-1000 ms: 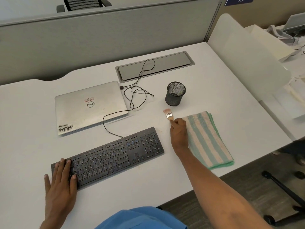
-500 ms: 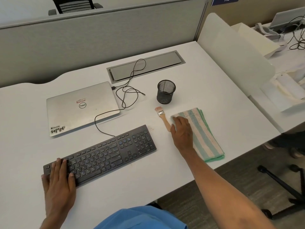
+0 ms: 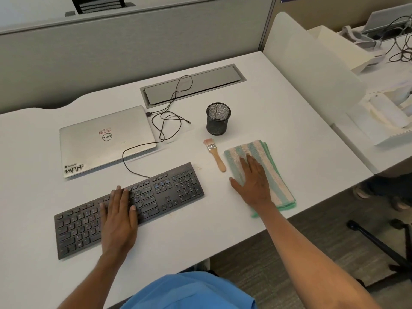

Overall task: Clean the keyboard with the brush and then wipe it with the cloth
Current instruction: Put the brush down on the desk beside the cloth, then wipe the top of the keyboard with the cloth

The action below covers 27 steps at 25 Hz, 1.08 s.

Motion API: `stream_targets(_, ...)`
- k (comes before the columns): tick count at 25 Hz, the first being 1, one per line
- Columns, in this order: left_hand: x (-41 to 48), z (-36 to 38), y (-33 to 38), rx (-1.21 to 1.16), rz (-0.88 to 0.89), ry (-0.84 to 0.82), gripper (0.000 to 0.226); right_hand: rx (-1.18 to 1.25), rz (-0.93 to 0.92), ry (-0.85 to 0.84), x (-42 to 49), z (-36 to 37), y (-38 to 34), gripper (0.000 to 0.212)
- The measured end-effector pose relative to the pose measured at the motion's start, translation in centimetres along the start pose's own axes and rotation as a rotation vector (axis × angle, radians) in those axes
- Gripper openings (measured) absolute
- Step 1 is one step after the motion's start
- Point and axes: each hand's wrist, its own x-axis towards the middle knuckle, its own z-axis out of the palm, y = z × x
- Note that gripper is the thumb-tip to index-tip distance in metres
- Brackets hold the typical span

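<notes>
My right hand (image 3: pixel 253 184) lies flat and open on the folded green-striped cloth (image 3: pixel 277 172), its length running toward me, right of the black keyboard (image 3: pixel 174 188) under my flat, open left hand (image 3: pixel 119 215).

- Scene is lit brightly and evenly; the white surface (image 3: pixel 278 121) is rendered pale.
- Only soft, faint shadows are cast beside the mesh cup (image 3: pixel 218 118) and along the keyboard (image 3: pixel 174 186).
- The partition (image 3: pixel 133 52) is bowed by wide-angle distortion near the borders.
- Fine detail is slightly softened.

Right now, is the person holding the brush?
No, the brush lies untouched on the desk, while the right hand rests flat on the striped cloth beside it.
</notes>
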Motion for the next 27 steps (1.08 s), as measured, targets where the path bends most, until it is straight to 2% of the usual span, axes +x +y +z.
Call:
stream_targets(3, 0.9, 1.1, 2.7, -0.006, 0.04, -0.018, 0.065, -0.121, -0.016, -0.059, -1.1, 0.6, -0.1, 0.09)
stream_targets(10, 1.3, 2.7, 4.8, 0.035, 0.102, -0.064, 0.065, -0.173, 0.035, -0.007, -3.8, 1.4, -0.3, 0.065)
stream_targets(13, 1.3, 3.1, 4.7, 0.072, 0.106, -0.067, 0.065, -0.103, 0.055, -0.044, -4.2, 1.2, -0.4, 0.059)
stream_targets(15, 1.4, 3.2, 4.6, 0.08, 0.106, -0.068, 0.065, 0.07, 0.092, -0.026, -4.9, 0.8, -0.7, 0.054)
stream_targets(18, 1.3, 3.3, 4.6, 0.087, 0.109, -0.071, 0.064, 0.602, 0.378, -0.081, -5.7, -2.3, -2.3, 0.048)
stream_targets(20, 1.2, 3.3, 4.6, 0.089, 0.108, -0.071, 0.064, 0.875, 0.481, -0.076, -6.1, -4.9, -4.2, 0.046)
stream_targets(22, 1.3, 3.2, 4.6, 0.091, 0.107, -0.085, 0.064, 1.005, 0.487, -0.027, -6.4, -6.5, -6.0, 0.044)
stream_targets(27, 1.7, 1.8, 3.7, 0.042, 0.164, -0.147, 0.064, 1.124, 0.502, 0.069, -6.0, -8.5, -11.9, 0.033)
